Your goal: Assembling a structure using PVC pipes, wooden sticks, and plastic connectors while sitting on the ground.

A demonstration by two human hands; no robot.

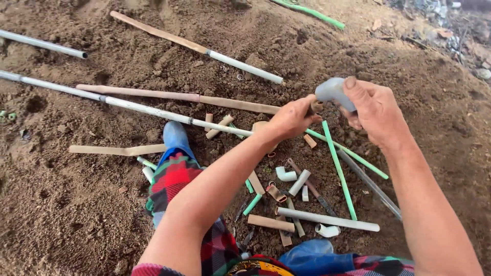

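My right hand [375, 111] grips a grey pipe elbow fitting [333, 92], held above the soil. My left hand [292, 118] pinches a small brown piece [316, 107] against the open end of that fitting. Both hands meet over a scatter of pipe offcuts on the ground. A white elbow [285, 175] and short white pipe pieces [299, 182] lie below the hands.
Long white pipes [138, 107] and tan pipes [174, 95] cross the bare soil. Green rods [338, 170] and a grey rod [369, 184] lie to the right. A white pipe [327, 219] rests near my blue boots [176, 137]. Rubble sits at the far right [450, 30].
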